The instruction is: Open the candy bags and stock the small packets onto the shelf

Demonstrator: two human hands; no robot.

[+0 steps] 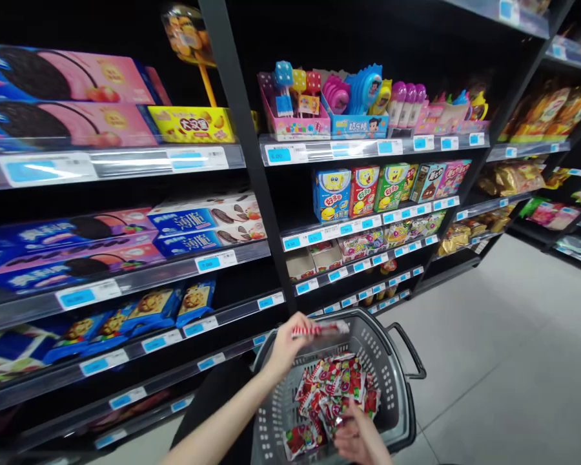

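Note:
My left hand (pixel 290 342) is closed on one end of a red-and-white candy packet (pixel 319 330), seen edge-on above the far side of a grey plastic shopping basket (pixel 388 371). Inside the basket lies a loose pile of small red, white and green candy packets (pixel 336 378). My right hand (pixel 356 436) is low over the near part of the pile, thumb and fingers curled around a shiny packet that is mostly hidden and slightly blurred.
Black shelves (pixel 252 129) rise in front, holding cookie boxes (pixel 101 123), blue snack packs (pixel 150 307), cartoon snack boxes (pixel 332 194) and toy candies (pixel 363 90). The basket's handle (pixel 411 352) sticks out right, over the grey tiled floor (pixel 503 349).

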